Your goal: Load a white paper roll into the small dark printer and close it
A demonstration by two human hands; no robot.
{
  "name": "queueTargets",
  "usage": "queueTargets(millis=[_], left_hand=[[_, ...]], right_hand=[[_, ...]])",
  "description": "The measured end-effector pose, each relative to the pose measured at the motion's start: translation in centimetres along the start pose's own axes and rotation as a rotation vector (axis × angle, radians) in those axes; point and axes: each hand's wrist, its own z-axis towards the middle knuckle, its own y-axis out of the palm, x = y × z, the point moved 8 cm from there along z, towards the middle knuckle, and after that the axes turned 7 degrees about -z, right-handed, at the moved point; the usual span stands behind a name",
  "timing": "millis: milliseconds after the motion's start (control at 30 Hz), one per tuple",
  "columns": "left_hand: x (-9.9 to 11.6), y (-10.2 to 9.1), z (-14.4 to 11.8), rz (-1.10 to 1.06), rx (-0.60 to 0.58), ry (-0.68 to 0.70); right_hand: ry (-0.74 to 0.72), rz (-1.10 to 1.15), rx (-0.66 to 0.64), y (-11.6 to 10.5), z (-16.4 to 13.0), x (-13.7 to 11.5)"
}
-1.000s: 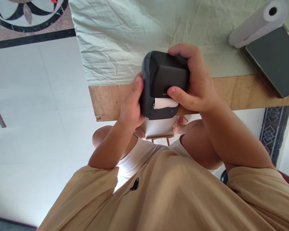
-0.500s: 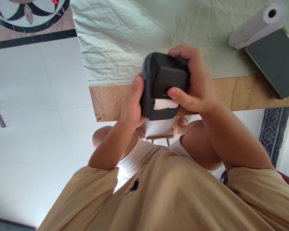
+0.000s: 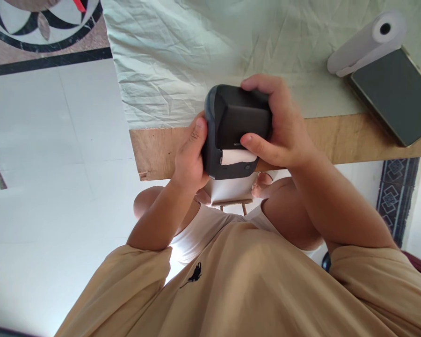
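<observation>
I had the small black thermal printer (image 3: 236,128) clamped between both hands above the table's near edge (image 3: 161,150): left hand (image 3: 189,157) gripping its left side, right hand (image 3: 284,131) wrapped over the top, thumb beside the paper strip (image 3: 236,157) (slot facing me).

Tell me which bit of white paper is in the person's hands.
The short strip poking from the black printer that both hands grip. The other, a full paper roll, lies untouched on the table beside the tablet.

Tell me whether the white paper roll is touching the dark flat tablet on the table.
Touching. The head view shows the white paper roll lying against the far edge of the dark flat tablet, no gap between them.
</observation>
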Motion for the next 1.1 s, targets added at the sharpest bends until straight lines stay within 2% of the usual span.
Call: queueTargets(millis=[267,400,567,700,867,1100], left_hand=[[0.4,-0.7,-0.3,0.022,0.144,0.01],[0.7,-0.6,-0.4,-0.014,0.158,0.026],[0.5,0.0,-0.1,-0.138,0.1,0.02],[0.6,0.3,-0.1,-0.213,0.098,0.001],[1.0,1.4,0.0,-0.202,-0.016,-0.018],[0.9,0.9,0.1,-0.185,-0.02,0.013]], right_hand=[[-0.028,0.048,0.014,0.0,0.0,-0.4],[-0.045,0.042,0.025,0.0,-0.1,-0.1],[-0.044,0.027,0.01,0.0,-0.2,0.7],[-0.016,-0.077,-0.081,0.1,-0.1,0.2],[0.029,-0.184,-0.142,-0.6,0.4,-0.7],[0.037,-0.175,-0.169,-0.8,0.9,-0.7]])
